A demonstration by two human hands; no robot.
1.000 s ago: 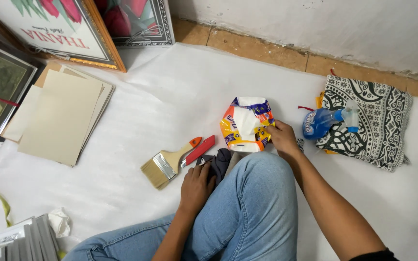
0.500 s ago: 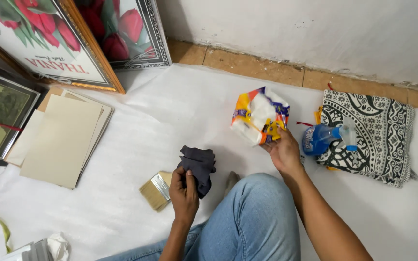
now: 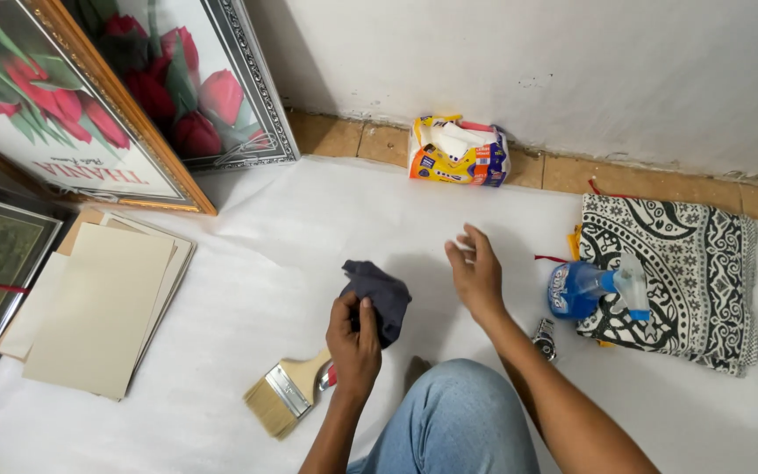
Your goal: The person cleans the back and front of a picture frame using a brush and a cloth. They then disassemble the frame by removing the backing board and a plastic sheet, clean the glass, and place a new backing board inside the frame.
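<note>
Left hand (image 3: 354,338) closed around a dark grey cloth (image 3: 381,297), bunched and lifted a little above the white sheet (image 3: 247,290) covering the floor, roughly at the sheet's middle and just ahead of the bent knee in blue jeans (image 3: 454,421). Right hand (image 3: 477,274) empty, fingers loosely spread, palm down, hovering just to the right of the cloth and apart from it. No clear long axis to the cloth: crumpled, spilling up and rightward out of the fist.

Blue spray bottle (image 3: 582,290) lying on its side near the right hand, nozzle pointing right onto the black-and-white patterned fabric (image 3: 677,272) at the sheet's right edge. Right hand plainly the nearer one to that bottle; left hand nearer the paintbrush (image 3: 287,397), lying just below and left of it, bristles toward the near-left. Tissue pack (image 3: 458,151) well beyond both hands, at the sheet's far edge against the wall.
</note>
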